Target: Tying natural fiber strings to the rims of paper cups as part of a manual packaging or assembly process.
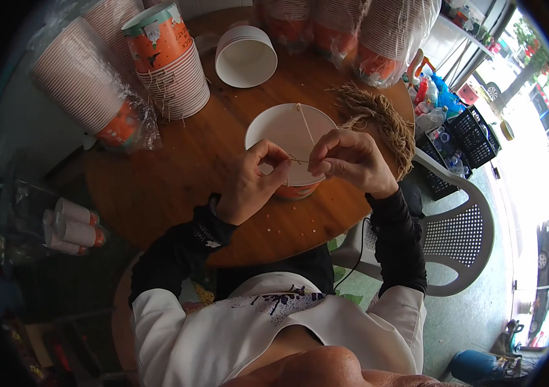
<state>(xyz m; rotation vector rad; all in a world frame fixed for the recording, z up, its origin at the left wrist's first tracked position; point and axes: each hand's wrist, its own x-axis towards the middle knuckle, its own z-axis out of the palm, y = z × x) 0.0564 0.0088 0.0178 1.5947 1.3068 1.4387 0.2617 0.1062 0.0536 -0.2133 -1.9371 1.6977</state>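
Note:
A white-lined paper tub [268, 126] with an orange outside stands before me on the round wooden table. A thin tan string [305, 122] runs from the tub's far rim down to my right hand. My right hand [357, 161] pinches the string above the tub's right side. Over the near left rim, my left hand [255, 180] pinches the string too, thumb against forefinger. A short length with a small loop or crossing spans the gap between the two hands. Whether it is knotted is too small to tell. Parts of the near rim are hidden by my fingers.
A bundle of tan strings [384, 126] lies at the table's right. Behind the tub are nested white tubs [246, 61]; tall stacks of orange tubs [171, 71] stand left, with plastic-wrapped stacks [378, 45] at the back. A grey plastic chair [458, 238] stands right.

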